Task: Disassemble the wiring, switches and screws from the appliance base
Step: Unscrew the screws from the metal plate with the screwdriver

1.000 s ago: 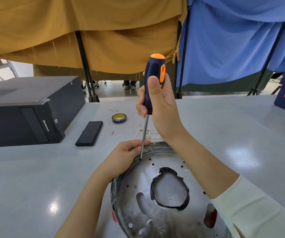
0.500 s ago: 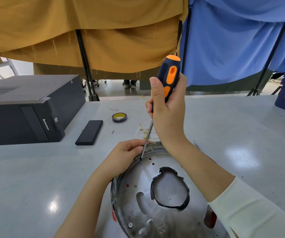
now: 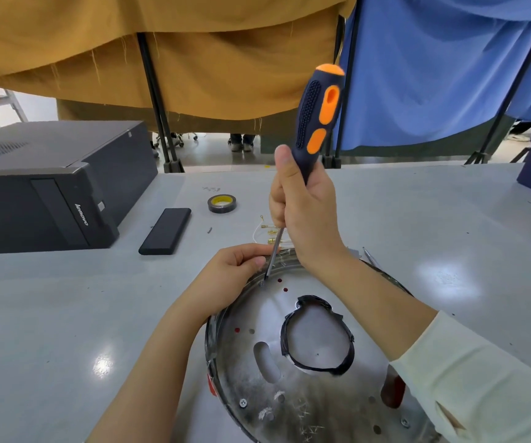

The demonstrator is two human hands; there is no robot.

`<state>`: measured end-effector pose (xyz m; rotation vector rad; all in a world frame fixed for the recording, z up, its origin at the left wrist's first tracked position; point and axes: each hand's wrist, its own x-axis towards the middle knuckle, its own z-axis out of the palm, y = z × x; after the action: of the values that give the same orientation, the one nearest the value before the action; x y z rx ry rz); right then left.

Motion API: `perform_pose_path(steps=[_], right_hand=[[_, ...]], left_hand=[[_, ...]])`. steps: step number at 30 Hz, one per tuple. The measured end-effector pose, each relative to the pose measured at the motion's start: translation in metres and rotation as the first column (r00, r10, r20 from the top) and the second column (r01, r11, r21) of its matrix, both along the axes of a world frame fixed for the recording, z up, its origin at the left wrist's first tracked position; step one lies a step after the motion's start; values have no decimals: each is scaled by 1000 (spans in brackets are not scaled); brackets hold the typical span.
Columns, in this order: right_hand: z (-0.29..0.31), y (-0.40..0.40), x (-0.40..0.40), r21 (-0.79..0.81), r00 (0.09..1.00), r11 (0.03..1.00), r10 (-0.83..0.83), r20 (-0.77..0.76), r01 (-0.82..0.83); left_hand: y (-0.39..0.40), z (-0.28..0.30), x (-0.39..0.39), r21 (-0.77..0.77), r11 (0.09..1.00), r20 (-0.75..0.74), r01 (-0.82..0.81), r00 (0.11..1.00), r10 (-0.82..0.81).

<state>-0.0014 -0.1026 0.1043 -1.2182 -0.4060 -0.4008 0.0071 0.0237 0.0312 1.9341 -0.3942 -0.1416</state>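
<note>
At the near edge of the desk (image 3: 66, 314), toward 6 o'clock, lies the appliance base (image 3: 305, 362): a round, shallow disc of bright scuffed metal with a raised rim, a large central opening edged in black tape, an oblong slot and several small round holes.

Progress, judged from the layout: loose white wires with brass terminals (image 3: 269, 233) lie on the desk just beyond the base at 12 o'clock, so the wiring appears to be already out. Screw removal is under way. One screw (image 3: 261, 283) sits near the rim at 11 o'clock; at least two more cross-head screws (image 3: 243, 402) stay seated along the near edge. No switch can be made out.

The right hand (image 3: 305, 212) is wrapped round the lower handle of the screwdriver (image 3: 317, 123), thumb up along the ribbed black-and-orange grip; the thin steel shaft slants down, its tip on or just above the rim screw. The left hand (image 3: 229, 276) rests on the rim at 10 o'clock, fingers curled beside the shaft; whether it pinches anything cannot be told.

Further off at 10 o'clock stand a matte black computer case (image 3: 50, 187), a flat black bar (image 3: 165, 231) and a roll of tape (image 3: 222, 203).
</note>
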Motion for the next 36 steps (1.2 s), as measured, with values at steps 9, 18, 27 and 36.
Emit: perform_pose_path(steps=[9, 18, 27, 36], right_hand=[[0, 3, -1, 11, 999, 1000, -7, 54, 6], [-4, 4, -1, -9, 999, 999, 32, 40, -32], [-5, 5, 0, 12, 998, 999, 53, 26, -53], [-6, 6, -1, -54, 999, 998, 19, 41, -17]], left_hand=[[0, -2, 1, -24, 1000, -1, 3, 1000, -4], [0, 0, 0, -36, 999, 26, 15, 1000, -14], [0, -1, 0, -34, 999, 12, 7, 1000, -6], [1, 1, -1, -13, 1000, 11, 5, 1000, -4]])
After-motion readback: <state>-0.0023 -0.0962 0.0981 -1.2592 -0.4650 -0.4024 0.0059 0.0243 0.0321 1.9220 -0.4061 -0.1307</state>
